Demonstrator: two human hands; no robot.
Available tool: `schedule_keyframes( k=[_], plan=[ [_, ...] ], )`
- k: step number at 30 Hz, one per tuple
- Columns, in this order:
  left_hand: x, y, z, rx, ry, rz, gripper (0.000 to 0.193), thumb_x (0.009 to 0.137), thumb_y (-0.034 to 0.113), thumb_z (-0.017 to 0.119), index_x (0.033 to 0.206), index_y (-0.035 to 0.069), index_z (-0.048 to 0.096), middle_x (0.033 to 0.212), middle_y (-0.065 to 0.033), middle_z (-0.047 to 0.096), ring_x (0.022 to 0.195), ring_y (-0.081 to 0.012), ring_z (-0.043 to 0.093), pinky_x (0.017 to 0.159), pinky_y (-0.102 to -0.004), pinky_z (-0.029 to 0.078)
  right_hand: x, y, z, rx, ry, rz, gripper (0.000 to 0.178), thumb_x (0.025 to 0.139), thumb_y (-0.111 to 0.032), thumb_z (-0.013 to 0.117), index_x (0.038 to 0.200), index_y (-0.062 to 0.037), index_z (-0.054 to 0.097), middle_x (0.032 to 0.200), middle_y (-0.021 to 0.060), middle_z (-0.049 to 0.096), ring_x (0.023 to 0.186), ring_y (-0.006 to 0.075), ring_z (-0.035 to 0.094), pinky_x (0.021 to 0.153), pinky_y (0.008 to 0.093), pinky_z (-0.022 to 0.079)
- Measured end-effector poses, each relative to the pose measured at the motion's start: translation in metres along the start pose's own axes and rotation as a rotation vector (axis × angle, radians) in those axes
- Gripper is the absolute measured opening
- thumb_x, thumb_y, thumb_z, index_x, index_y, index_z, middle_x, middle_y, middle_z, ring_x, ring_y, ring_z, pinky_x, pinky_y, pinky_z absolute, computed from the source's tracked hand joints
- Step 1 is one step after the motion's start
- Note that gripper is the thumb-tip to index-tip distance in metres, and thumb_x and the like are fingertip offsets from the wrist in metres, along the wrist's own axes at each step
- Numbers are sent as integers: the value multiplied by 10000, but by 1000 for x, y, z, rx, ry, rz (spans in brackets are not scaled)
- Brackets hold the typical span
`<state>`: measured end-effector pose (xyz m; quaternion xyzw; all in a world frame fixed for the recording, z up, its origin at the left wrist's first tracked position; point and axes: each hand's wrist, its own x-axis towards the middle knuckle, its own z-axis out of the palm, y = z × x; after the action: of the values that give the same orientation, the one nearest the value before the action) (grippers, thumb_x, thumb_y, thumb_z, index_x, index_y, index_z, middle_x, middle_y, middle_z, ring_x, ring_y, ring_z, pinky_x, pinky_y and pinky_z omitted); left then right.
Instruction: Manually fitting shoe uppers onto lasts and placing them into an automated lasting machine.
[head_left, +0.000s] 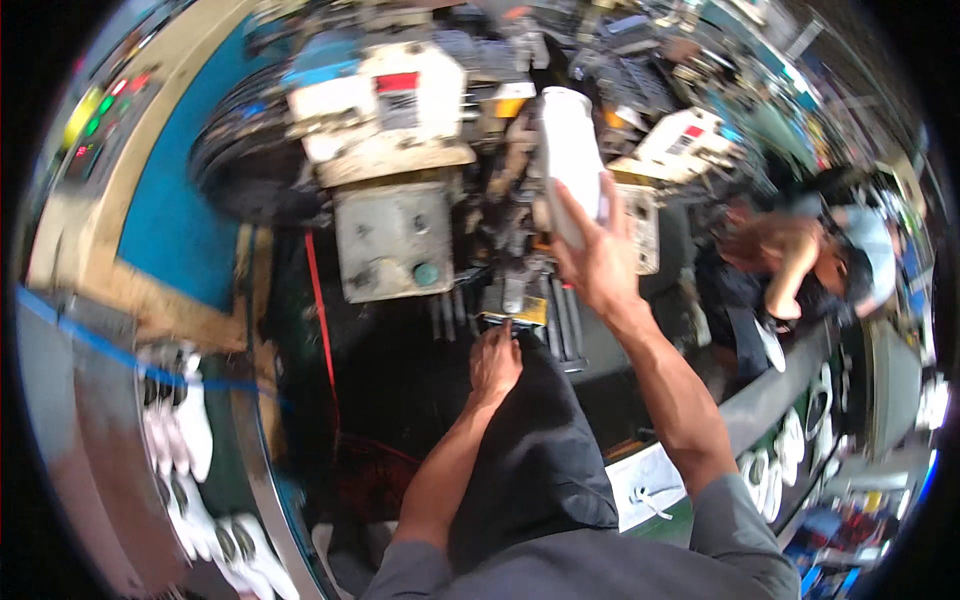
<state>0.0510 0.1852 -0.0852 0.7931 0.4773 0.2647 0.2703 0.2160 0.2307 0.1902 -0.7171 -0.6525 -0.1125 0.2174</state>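
My right hand [603,262] is closed around the near end of a white shoe [572,140], which points away from me in front of the machine. Motion blur hides the shoe's details. My left hand [496,362] is low at the machine's near side, fingers curled against a small yellow-edged metal block [515,308]. Whatever those fingers grip is too small and blurred to name. The machine [420,115] has cream housings with red labels, and dark mechanical parts fill the space between them.
White shoes [195,430] stand on a rack at the left, and more shoes [790,445] sit on a rack at the right. Another person [800,255] bends over at the right, near a white shoe. A control panel [105,130] with lit buttons is far left. A grey metal box [395,243] juts toward me.
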Motion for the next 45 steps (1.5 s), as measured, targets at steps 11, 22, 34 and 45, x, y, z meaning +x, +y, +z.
schedule_keyframes(
  k=[11,22,34,45],
  plan=[
    [-105,12,-138,-1460,219,-540,861,1079,93,692,1765,232,190,1514,-266,573,1319,-374,683,1086,-530,591,-4,43,16,12,104,-17,771,951,-150,802,1645,-372,550,1692,251,409,1488,488,523,1188,534,517],
    [-251,-10,-348,-1556,1221,-147,656,1039,217,687,1651,190,452,1415,-207,665,1223,-317,688,1070,-482,570,13,5,11,-72,-55,18,790,976,-227,796,1676,-410,480,1721,317,346,1392,570,588,1099,576,569],
    [-186,15,-183,-1869,485,-611,569,1080,76,656,1614,114,463,1309,-205,695,1149,-347,751,1075,-487,594,-16,30,46,-211,209,-244,855,951,-198,809,1710,-345,443,1736,284,365,1601,489,360,1273,599,386],
    [-190,7,-70,-720,351,-299,398,1018,-77,615,1408,-6,653,1197,-161,696,1021,-265,746,936,-388,619,-12,-13,32,-82,126,-206,783,896,-184,747,1645,-152,522,1635,350,459,1553,505,404,1309,574,325]
  ],
)
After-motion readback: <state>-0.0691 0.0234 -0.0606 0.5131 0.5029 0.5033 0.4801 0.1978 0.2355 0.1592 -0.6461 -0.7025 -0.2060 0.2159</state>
